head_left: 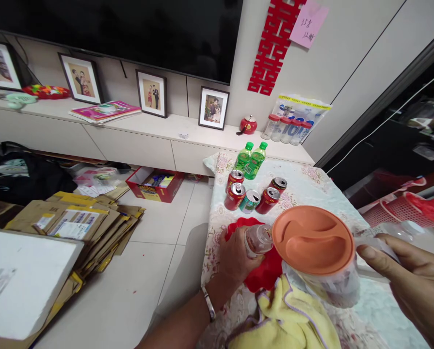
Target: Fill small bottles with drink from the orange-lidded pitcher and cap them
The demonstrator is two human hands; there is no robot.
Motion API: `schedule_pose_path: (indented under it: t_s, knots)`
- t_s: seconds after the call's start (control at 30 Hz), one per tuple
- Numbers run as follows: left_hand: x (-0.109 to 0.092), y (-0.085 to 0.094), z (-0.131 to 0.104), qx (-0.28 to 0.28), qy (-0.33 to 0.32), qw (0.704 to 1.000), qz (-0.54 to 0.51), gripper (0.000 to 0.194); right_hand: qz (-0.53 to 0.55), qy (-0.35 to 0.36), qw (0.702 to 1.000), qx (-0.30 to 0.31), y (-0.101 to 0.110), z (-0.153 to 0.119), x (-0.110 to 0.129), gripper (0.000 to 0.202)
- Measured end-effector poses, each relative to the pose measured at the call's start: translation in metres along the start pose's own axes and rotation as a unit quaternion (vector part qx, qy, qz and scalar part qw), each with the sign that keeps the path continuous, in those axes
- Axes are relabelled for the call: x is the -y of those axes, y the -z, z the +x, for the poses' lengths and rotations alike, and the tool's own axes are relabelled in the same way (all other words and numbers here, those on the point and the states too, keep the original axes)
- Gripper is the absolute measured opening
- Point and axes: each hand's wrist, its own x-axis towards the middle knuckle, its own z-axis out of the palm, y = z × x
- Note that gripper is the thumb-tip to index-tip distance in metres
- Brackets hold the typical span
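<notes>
My left hand is wrapped round a small clear bottle with an uncovered mouth, held above a red scalloped tray. My right hand grips the handle of a clear pitcher with an orange lid. The pitcher's lid is close to the bottle's mouth; whether they touch, I cannot tell. A crumpled yellow cloth lies nearest me, below the pitcher. Behind the tray stand a green can and several red cans, with two green-capped bottles farther back.
The table has a floral cloth. Red-lidded jars and photo frames line the cabinet. Flattened cardboard, a white foam board and a red box are on the floor, left. A pink basket stands right.
</notes>
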Motion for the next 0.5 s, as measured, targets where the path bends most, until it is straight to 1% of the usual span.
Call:
schedule_pose_path:
  t_s: [0.07, 0.2, 0.3, 0.43, 0.5]
  knots:
    - [-0.001, 0.001, 0.000, 0.005, 0.006, 1.000, -0.002, 0.059, 0.000, -0.003, 1.000, 0.000, 0.000, -0.001, 0.001, 0.048]
    - [0.001, -0.001, 0.000, 0.006, 0.012, 1.000, 0.005, 0.059, 0.002, 0.013, 1.000, 0.001, 0.000, -0.004, 0.011, 0.040]
    - [0.003, -0.002, 0.001, 0.006, 0.005, 1.000, 0.013, 0.057, 0.001, 0.010, 1.000, -0.002, -0.001, -0.003, 0.015, 0.042]
    - [0.003, -0.003, 0.000, 0.002, 0.001, 1.000, 0.014, 0.057, 0.004, -0.005, 1.000, -0.006, -0.002, 0.000, 0.012, 0.044]
    - [0.002, -0.002, 0.000, 0.004, 0.003, 1.000, 0.009, 0.056, 0.009, -0.004, 1.000, 0.001, -0.001, 0.001, 0.009, 0.045]
